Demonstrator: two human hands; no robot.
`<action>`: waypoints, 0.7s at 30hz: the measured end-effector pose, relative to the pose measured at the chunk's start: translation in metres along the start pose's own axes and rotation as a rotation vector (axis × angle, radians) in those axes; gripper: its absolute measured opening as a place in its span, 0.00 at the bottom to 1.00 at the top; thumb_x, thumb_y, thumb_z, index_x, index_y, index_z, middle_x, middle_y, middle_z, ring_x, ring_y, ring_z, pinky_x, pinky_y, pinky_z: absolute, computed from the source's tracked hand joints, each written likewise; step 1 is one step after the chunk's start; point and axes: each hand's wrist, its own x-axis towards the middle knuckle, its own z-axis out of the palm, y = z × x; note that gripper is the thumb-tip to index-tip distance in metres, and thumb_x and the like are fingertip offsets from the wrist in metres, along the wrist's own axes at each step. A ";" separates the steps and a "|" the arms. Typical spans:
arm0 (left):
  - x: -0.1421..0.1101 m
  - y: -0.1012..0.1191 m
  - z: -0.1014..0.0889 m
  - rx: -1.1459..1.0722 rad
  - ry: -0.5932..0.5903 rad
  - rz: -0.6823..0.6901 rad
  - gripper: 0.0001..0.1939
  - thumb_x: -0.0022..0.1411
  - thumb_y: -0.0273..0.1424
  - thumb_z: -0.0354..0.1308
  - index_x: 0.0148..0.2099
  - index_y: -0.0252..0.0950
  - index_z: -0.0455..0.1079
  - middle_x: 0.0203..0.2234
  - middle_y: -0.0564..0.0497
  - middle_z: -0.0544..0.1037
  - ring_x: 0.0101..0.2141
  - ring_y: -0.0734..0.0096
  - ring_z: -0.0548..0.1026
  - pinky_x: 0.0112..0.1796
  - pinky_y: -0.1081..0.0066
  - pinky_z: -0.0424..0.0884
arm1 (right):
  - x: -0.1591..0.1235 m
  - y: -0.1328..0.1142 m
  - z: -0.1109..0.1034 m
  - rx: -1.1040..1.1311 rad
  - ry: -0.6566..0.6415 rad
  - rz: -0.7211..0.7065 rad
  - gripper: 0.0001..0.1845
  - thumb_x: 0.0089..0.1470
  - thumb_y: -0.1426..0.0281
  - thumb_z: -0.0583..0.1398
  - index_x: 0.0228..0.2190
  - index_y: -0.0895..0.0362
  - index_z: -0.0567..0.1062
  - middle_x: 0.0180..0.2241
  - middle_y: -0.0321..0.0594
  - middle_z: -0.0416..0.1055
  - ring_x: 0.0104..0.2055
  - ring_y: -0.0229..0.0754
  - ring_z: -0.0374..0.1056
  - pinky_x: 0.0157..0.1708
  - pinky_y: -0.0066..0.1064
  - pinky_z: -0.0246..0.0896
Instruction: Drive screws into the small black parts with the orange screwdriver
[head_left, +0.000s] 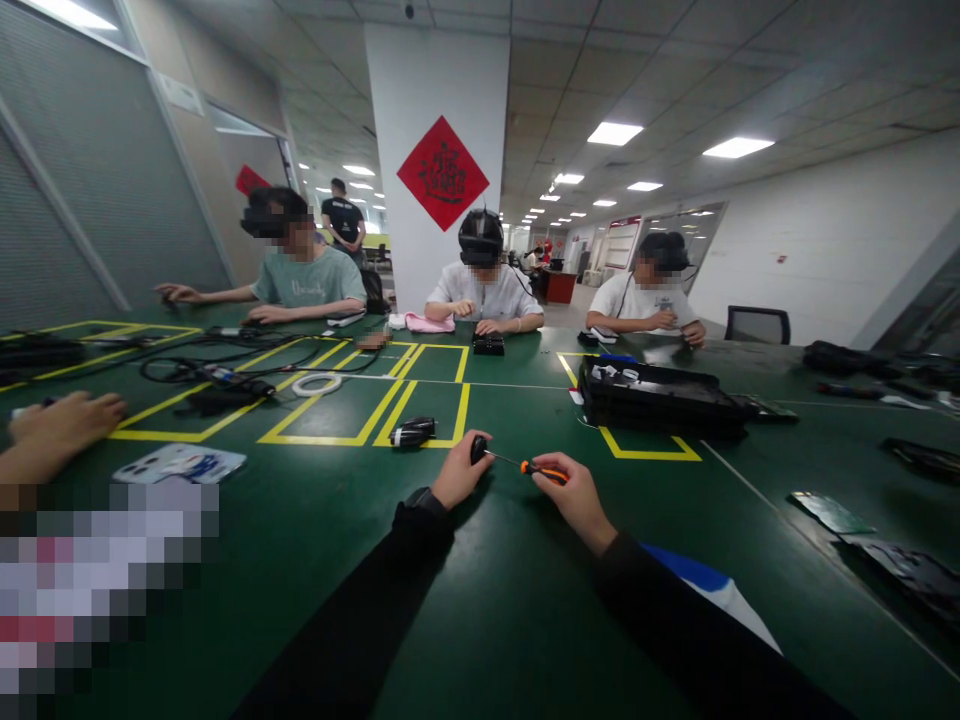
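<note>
My left hand (458, 473) is closed around a small black part (478, 449), too small to make out its kind. In my right hand (574, 500) is a screwdriver (551, 472) with an orange and black handle, its thin shaft pointing left. The shaft's tip reaches the black part or lies right beside it; which one I cannot tell. Just beyond my left hand, a black object with a pale end (412, 432) lies on the green table (510, 600), at the edge of a yellow taped outline.
A black open case (660, 395) stands to the right, with circuit boards (831, 513) farther right. Phone (180, 463), cables (217, 375) and a white coil (316, 384) lie leftward. A co-worker's hand (66, 435) is at far left; several people sit opposite.
</note>
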 end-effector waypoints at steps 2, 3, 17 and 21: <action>0.000 0.000 -0.001 -0.005 -0.002 0.006 0.13 0.52 0.30 0.51 0.42 0.36 0.64 0.37 0.50 0.71 0.39 0.69 0.68 0.42 0.69 0.62 | -0.001 -0.003 -0.001 -0.005 -0.033 0.021 0.13 0.43 0.68 0.58 0.33 0.60 0.73 0.31 0.42 0.73 0.33 0.40 0.68 0.36 0.31 0.61; 0.000 0.000 -0.001 -0.003 -0.005 0.004 0.12 0.51 0.30 0.52 0.41 0.36 0.65 0.37 0.50 0.71 0.39 0.69 0.68 0.42 0.69 0.62 | -0.001 -0.004 -0.001 -0.019 -0.061 0.031 0.13 0.44 0.67 0.58 0.32 0.60 0.74 0.29 0.42 0.73 0.31 0.40 0.69 0.35 0.31 0.61; -0.001 0.003 -0.005 -0.111 -0.004 -0.071 0.10 0.51 0.31 0.54 0.37 0.35 0.65 0.29 0.52 0.72 0.32 0.71 0.70 0.37 0.69 0.65 | -0.005 -0.008 0.001 0.011 0.038 -0.130 0.11 0.42 0.66 0.60 0.30 0.58 0.72 0.32 0.40 0.68 0.34 0.40 0.65 0.35 0.31 0.61; -0.001 0.004 -0.004 -0.198 -0.069 -0.101 0.10 0.50 0.32 0.55 0.36 0.35 0.63 0.26 0.54 0.71 0.26 0.74 0.70 0.33 0.71 0.66 | -0.007 -0.014 0.001 0.099 0.057 -0.121 0.10 0.46 0.65 0.58 0.30 0.58 0.71 0.30 0.39 0.67 0.31 0.38 0.63 0.33 0.29 0.60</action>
